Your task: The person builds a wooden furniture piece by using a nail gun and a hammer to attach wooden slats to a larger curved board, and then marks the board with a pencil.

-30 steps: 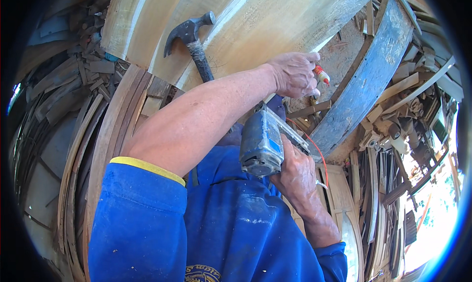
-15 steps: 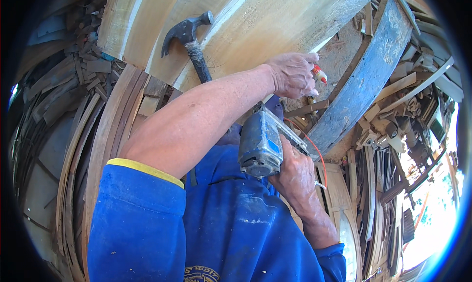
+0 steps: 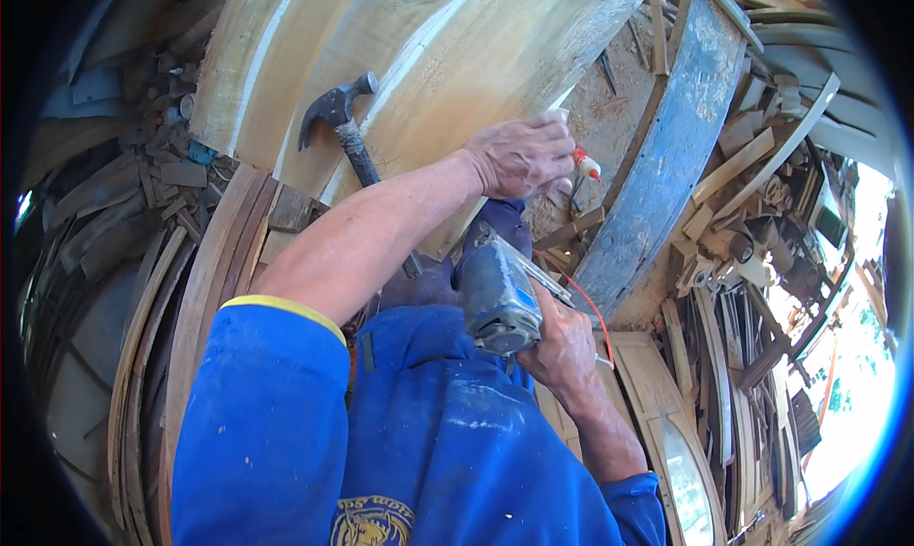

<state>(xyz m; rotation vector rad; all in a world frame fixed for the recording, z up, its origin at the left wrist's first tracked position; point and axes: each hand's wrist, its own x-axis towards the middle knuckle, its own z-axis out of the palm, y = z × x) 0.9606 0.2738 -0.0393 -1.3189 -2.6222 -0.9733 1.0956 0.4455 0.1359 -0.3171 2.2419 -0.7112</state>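
My right hand [image 3: 559,341] grips a worn blue-and-grey nail gun [image 3: 505,303] in front of my body. A thin orange hose [image 3: 592,303] shows beside it. My left hand [image 3: 524,156] reaches across to the edge of a wide wooden board [image 3: 447,89]. Its fingers are curled together there, and what they hold, if anything, is hidden. Just to their right is a small red-and-white bottle [image 3: 586,164]. A claw hammer [image 3: 350,141] lies on the board with its dark handle toward me, partly covered by my left forearm.
A long blue-grey painted plank [image 3: 666,156] stretches along the right of the board. Stacked wooden strips [image 3: 214,260] stand at the left, and offcuts [image 3: 752,232] are heaped at the right. A panelled wooden piece [image 3: 657,403] leans at lower right.
The view has shifted, so the board, hammer, bottle and plank appear further left. My left hand stays by the board's edge, and the nail gun stays in my right hand.
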